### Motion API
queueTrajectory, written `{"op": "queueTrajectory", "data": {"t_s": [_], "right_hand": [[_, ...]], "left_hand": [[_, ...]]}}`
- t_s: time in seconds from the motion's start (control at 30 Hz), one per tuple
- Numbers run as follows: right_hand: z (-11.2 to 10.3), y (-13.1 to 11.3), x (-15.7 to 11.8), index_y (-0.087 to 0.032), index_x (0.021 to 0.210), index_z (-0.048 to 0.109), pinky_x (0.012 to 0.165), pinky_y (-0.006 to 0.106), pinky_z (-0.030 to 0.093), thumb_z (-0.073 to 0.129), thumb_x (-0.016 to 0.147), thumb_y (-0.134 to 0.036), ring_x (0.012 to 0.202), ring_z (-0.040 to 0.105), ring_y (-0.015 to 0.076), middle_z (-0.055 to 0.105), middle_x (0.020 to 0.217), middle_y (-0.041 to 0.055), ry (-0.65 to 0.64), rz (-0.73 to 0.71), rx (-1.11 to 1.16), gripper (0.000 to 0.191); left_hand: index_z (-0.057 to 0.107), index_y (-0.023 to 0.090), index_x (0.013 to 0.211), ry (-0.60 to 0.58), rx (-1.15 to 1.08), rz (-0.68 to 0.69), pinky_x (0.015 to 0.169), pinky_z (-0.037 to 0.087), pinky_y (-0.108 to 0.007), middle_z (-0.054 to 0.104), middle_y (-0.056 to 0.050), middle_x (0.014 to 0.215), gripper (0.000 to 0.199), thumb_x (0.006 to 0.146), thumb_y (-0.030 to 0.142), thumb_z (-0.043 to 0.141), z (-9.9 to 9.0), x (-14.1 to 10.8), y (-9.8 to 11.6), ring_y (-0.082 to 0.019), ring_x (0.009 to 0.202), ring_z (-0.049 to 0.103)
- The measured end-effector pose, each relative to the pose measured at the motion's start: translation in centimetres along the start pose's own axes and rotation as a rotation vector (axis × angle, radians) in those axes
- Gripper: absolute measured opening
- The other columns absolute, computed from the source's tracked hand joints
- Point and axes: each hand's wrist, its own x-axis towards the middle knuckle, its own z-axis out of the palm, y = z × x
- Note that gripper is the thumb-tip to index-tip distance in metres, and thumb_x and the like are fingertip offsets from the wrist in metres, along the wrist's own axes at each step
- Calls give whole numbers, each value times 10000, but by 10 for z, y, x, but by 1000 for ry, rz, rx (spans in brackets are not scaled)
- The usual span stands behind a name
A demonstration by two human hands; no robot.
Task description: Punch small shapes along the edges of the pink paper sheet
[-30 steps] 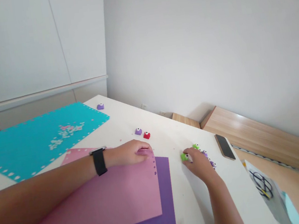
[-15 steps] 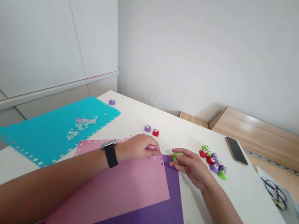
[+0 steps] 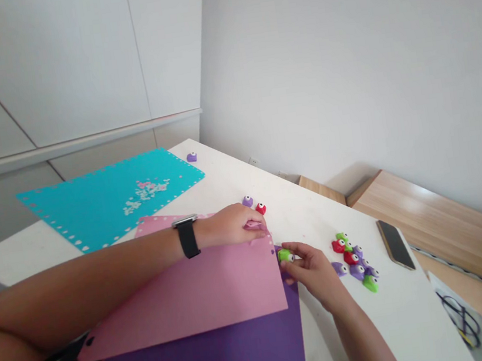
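Note:
My left hand (image 3: 234, 224), with a dark watch on the wrist, is closed on the far right part of a pink paper sheet (image 3: 194, 293). Small cut-out holes run along that sheet's far edge and near its right corner. Between the thumb and fingers of my right hand (image 3: 312, 269) is a small green craft punch (image 3: 285, 256), at the pink sheet's right edge. Whether the paper sits inside its slot I cannot tell. Under the pink sheet lies a purple sheet (image 3: 228, 354).
A blue sheet (image 3: 93, 206) with punched edges carries loose paper bits (image 3: 145, 194). Several red, green and purple punches (image 3: 353, 257) cluster at right, beside a phone (image 3: 395, 245). A purple punch (image 3: 248, 201) and a red punch (image 3: 261, 208) sit beyond my left hand.
My right hand has turned the green punch and brought it to the pink sheet's right edge. The whole view has shifted slightly. My left hand keeps its hold on the paper.

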Motion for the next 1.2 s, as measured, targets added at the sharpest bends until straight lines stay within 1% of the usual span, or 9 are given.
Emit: {"op": "queueTrajectory", "data": {"t_s": [0.07, 0.17, 0.33, 0.57, 0.77, 0.97, 1.13, 1.2], "right_hand": [[1, 0, 0, -149, 1231, 637, 609, 314, 572, 787, 770, -427, 591, 696, 180, 760, 774, 46, 1, -15, -68, 559], [2, -2, 0, -155, 1218, 657, 593, 309, 561, 783, 768, -411, 575, 679, 174, 756, 755, 41, -18, -29, -94, 533], [0, -6, -3, -169, 1203, 670, 550, 286, 537, 804, 745, -415, 547, 665, 168, 742, 718, 26, -14, -5, -120, 537], [-3, -9, -5, -171, 1237, 669, 617, 322, 584, 828, 729, -444, 653, 686, 187, 754, 815, 53, -67, 14, -25, 599], [-4, -10, -5, -167, 1247, 662, 576, 300, 544, 806, 760, -443, 563, 650, 157, 748, 781, 47, -53, 21, -99, 578], [1, -18, -9, -166, 1219, 675, 524, 267, 507, 803, 754, -449, 527, 623, 144, 720, 711, 21, -50, 32, -127, 559], [2, -18, -9, -160, 1205, 678, 470, 264, 482, 795, 754, -481, 465, 589, 134, 699, 690, 15, -41, 26, -192, 566], [2, -17, -9, -157, 1205, 675, 445, 252, 461, 793, 756, -498, 450, 576, 129, 683, 671, 8, -42, 23, -205, 576]], "left_hand": [[746, 203, 923, -19, 0, 7, 680, 374, -252, 696, -13, 762, 271, 916, 437, 609, 1, 0, 1, -166, 700, 608], [744, 200, 930, -43, 13, 13, 681, 371, -252, 700, -19, 776, 260, 924, 416, 600, 2, 0, 2, -164, 703, 607], [741, 198, 918, -36, 15, 12, 679, 371, -250, 692, -16, 762, 249, 920, 408, 606, 4, -1, 1, -162, 693, 603], [740, 201, 885, -27, 27, 28, 644, 354, -250, 676, -9, 724, 225, 910, 387, 615, 6, 0, 2, -159, 672, 594], [744, 201, 906, -38, 31, 17, 656, 354, -250, 695, -13, 757, 222, 915, 377, 610, 5, 0, 4, -160, 691, 607], [730, 194, 839, -18, 25, 28, 631, 345, -254, 671, -6, 705, 230, 902, 383, 616, 6, -1, 4, -156, 662, 591], [743, 194, 900, -36, 50, 20, 642, 342, -251, 699, -15, 759, 216, 908, 367, 613, 6, -1, 4, -156, 685, 604], [737, 190, 887, -35, 58, 23, 639, 336, -251, 693, -10, 755, 215, 911, 361, 609, 6, 0, 3, -151, 675, 595]]}}
